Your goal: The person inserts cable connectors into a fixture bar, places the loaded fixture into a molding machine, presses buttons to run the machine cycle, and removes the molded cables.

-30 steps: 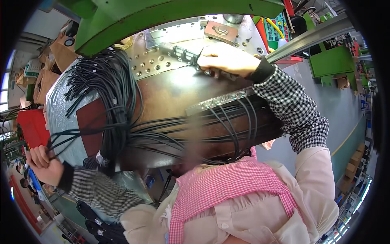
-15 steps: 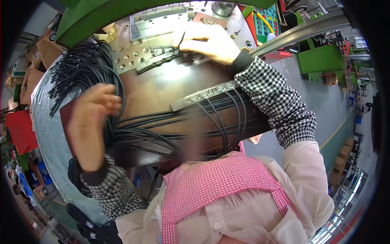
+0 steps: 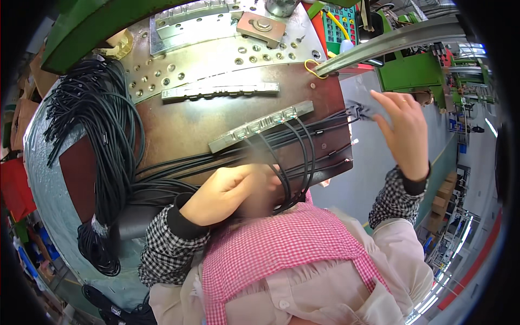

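My left hand (image 3: 230, 189) is low over the black cables (image 3: 189, 167), its fingers curled. A blurred patch covers part of the fingers, so what they hold cannot be made out. Off the table's right edge, my right hand (image 3: 405, 122) has its thumb and fingers apart. Blurred dark cable ends (image 3: 357, 111) lie just beside its fingertips. A metal strip with slots (image 3: 260, 128) lies aslant on the brown tabletop, with several black cables looping from it toward me. Farther back, a second notched metal bar (image 3: 219, 91) rests alone.
A thick bunch of black cables (image 3: 105, 127) hangs over the table's left side. Behind stand a perforated metal plate (image 3: 206, 64) and a clamp block (image 3: 261, 28) under a green machine frame (image 3: 108, 27). A metal rail (image 3: 390, 43) and a button panel (image 3: 340, 30) are at back right.
My right hand has left the notched bar at the back and swung right, past the table edge. My left hand has moved right and nearer from the hanging bunch onto the cables.
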`<action>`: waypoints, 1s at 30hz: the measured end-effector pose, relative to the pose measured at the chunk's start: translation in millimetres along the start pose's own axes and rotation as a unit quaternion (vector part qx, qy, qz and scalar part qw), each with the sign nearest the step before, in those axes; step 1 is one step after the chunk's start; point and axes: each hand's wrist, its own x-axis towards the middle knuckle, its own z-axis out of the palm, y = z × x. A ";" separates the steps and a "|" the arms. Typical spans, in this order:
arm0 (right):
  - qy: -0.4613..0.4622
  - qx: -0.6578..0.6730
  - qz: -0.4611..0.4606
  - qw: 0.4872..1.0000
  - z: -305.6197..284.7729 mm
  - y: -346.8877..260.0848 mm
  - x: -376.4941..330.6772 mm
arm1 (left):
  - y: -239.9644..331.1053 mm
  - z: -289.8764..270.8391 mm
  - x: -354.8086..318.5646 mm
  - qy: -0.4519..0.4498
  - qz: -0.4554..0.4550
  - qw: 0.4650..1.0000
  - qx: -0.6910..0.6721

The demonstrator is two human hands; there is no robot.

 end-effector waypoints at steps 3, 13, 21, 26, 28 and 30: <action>0.016 0.215 -0.160 0.963 43.5 -40.3 17.6 | 0.7 4.0 9.6 -0.025 -0.036 0.999 -0.022; -0.209 0.420 -0.231 0.852 56.3 -56.7 93.5 | 13.9 4.1 21.9 -0.266 -0.027 0.954 -0.139; 0.171 0.270 -0.064 0.946 145.9 -60.0 200.3 | 98.9 -77.9 57.4 0.009 0.067 0.925 -0.375; 0.089 0.385 0.042 0.918 147.5 -71.9 254.0 | 111.3 -136.8 81.6 -0.068 0.134 0.949 -0.277; 0.102 0.362 0.025 0.926 145.8 -76.1 252.2 | 111.7 -123.3 78.1 0.029 0.117 0.962 -0.244; 0.111 0.339 0.010 0.934 146.8 -78.6 247.2 | 112.4 -119.7 81.2 0.033 0.108 0.964 -0.241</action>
